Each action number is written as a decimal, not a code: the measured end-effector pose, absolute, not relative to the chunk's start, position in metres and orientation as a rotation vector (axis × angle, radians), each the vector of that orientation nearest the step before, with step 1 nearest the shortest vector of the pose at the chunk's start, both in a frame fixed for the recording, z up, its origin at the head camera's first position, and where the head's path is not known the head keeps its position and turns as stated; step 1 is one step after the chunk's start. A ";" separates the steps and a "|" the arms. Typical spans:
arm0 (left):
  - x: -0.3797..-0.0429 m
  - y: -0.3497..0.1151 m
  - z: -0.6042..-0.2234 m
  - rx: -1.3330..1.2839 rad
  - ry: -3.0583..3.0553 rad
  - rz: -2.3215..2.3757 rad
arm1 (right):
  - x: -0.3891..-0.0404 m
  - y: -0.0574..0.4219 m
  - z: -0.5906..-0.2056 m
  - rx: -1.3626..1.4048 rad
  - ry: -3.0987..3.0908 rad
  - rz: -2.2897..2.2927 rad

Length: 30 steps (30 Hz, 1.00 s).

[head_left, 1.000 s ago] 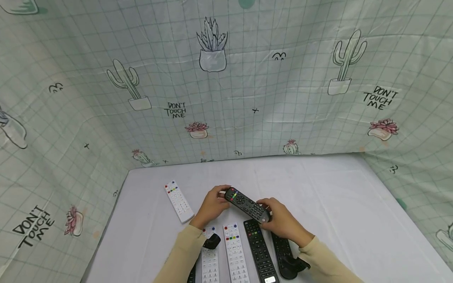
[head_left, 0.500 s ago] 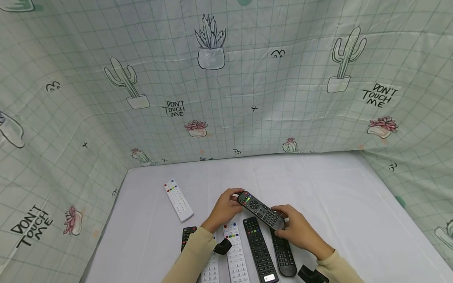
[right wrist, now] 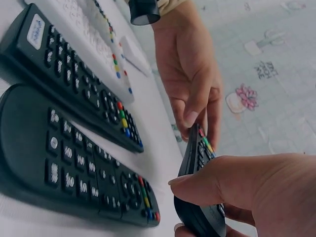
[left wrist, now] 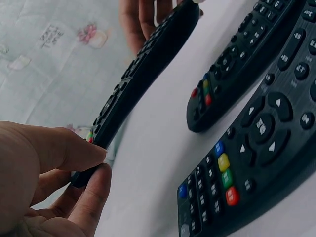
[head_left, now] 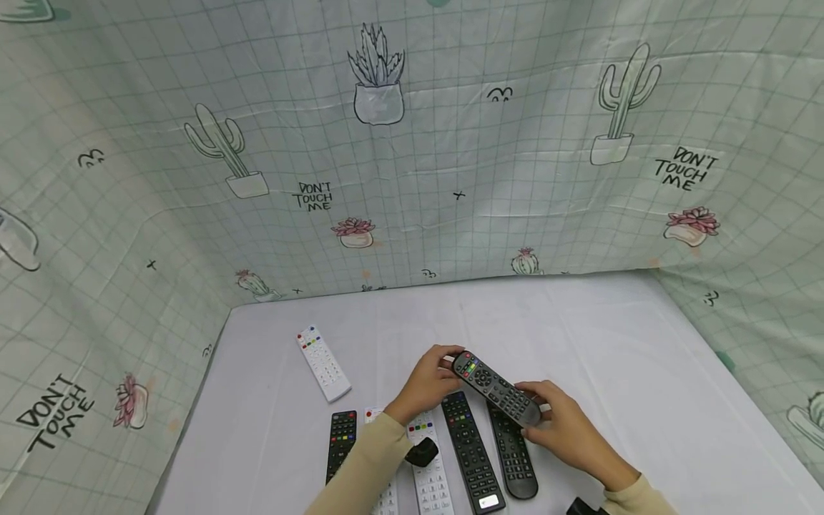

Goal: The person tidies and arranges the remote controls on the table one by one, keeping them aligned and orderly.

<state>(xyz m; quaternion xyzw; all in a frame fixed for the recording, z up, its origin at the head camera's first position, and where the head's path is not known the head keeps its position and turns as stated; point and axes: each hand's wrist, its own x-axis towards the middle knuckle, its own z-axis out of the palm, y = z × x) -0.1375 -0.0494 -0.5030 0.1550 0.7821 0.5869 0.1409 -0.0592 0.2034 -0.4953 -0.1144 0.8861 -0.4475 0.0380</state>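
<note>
Both hands hold one black remote control [head_left: 497, 388] by its two ends, its buttons facing up. The left hand [head_left: 430, 383] pinches the far-left end with the coloured keys; in the left wrist view the thumb [left wrist: 74, 148] lies on that end with fingers beneath. At the rounded near-right end, the right hand [head_left: 566, 425] pinches it between thumb and fingers, also plain in the right wrist view. Under the held remote lies a second black remote [head_left: 515, 458], its upper end partly covered. Beside that is a longer black remote [head_left: 473, 454] with a white label.
Left of these lie a white remote [head_left: 431, 476] and another white remote [head_left: 386, 501], partly behind the left sleeve [head_left: 360, 472], then a black remote [head_left: 341, 433]. A further white remote [head_left: 324, 363] lies at the back left. A printed cloth [head_left: 450, 143] hangs behind the white table [head_left: 611, 343].
Both hands have carried the held black remote to the right and slightly toward the person. The black remote at the left has come out from behind the left sleeve.
</note>
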 end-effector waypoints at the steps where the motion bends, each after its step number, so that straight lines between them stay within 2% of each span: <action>1: -0.138 -0.047 -0.503 0.453 2.257 1.691 | -0.058 0.205 -0.495 -0.350 2.727 -1.371; 30: -0.145 0.023 -0.508 0.625 2.266 1.447 | -0.025 0.241 -0.508 -0.129 2.650 -1.312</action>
